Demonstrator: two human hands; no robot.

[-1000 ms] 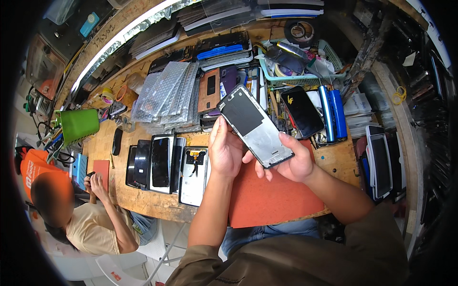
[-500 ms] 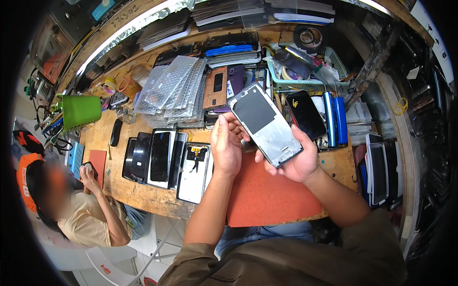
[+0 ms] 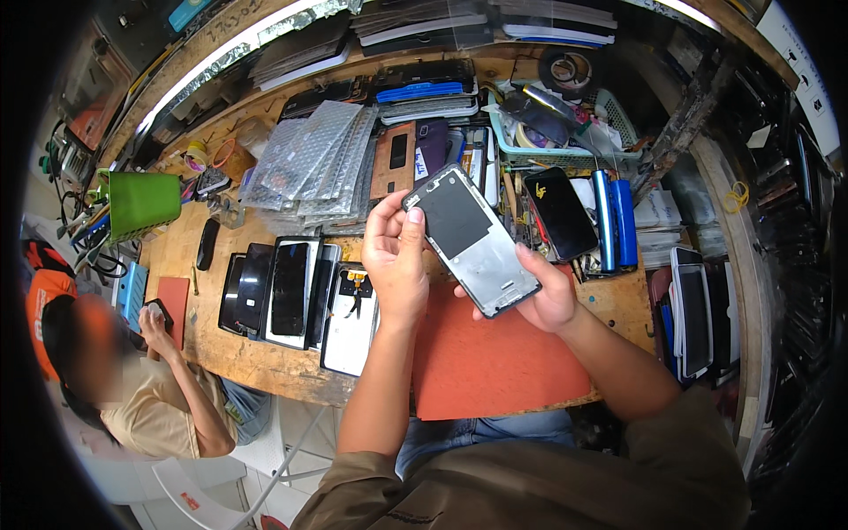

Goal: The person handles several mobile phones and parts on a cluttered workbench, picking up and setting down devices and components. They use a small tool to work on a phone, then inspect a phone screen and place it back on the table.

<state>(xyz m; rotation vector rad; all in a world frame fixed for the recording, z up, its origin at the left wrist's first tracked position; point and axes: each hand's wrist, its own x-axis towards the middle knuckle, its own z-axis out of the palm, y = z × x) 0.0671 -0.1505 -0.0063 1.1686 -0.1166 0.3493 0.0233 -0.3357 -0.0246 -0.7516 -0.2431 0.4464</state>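
In the head view my left hand [image 3: 396,256] grips the upper-left corner of a phone's silver and black mid-frame [image 3: 503,269], its thumb pressed on the edge. My right hand [image 3: 549,296] grips the frame's lower end, thumb along the right side. The tilted frame shows a large dark rectangle on its upper part. Beneath my hands lies a red mat [image 3: 495,367]. Left of my hands are several screens and shells [image 3: 287,287] and an open white-backed device [image 3: 343,340]. A black phone [image 3: 556,212] lies behind my right hand.
Bubble-wrap sleeves [image 3: 300,159], a tool basket [image 3: 601,155], blue rolls [image 3: 625,225] and a green bin [image 3: 141,203] crowd the bench. Stacked screens [image 3: 689,318] stand at the right. At the left a seated co-worker [image 3: 168,406] holds a small dark object.
My left fingers have shifted up onto the frame's upper corner, with the thumb now over its edge. The frame has moved slightly left from half a second ago; my right hand still holds it.
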